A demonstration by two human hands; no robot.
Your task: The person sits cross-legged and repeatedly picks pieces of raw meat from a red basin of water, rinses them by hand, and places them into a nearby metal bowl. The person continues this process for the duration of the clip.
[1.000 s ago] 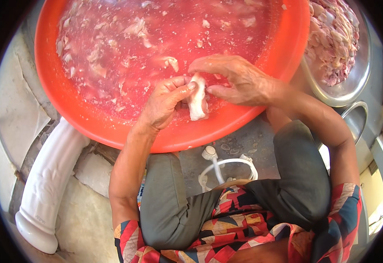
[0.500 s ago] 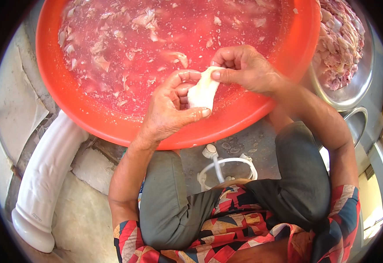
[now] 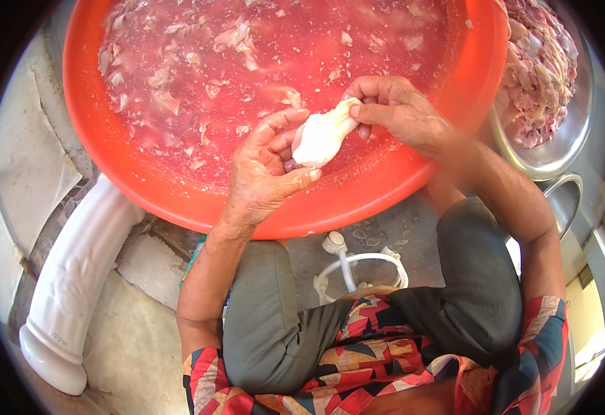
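A soft, cream-white piece of skin or meat [image 3: 325, 135] is up over the near part of a large red plastic tub [image 3: 133, 195]. My right hand [image 3: 398, 114] pinches its upper end between thumb and fingers. Just left of the piece, my left hand [image 3: 264, 155] has its fingers and thumb apart, with the piece's lower end lying between them against the fingers. Reddish, cloudy water [image 3: 178, 62] fills the tub, and several pale scraps [image 3: 237, 38] float in it.
At the far right stands a round metal basin [image 3: 550, 166] heaped with pink and pale raw meat [image 3: 541, 76]. A thick curved white pillar or rail [image 3: 81, 277] lies along the left on stone slabs [image 3: 136, 332]. White tubing [image 3: 372, 257] sits on the ground between my knees.
The piece has bunched up and tilted rightward, its upper end drawn toward my right hand. My left thumb has slipped off its lower edge, and my left fingers have spread more.
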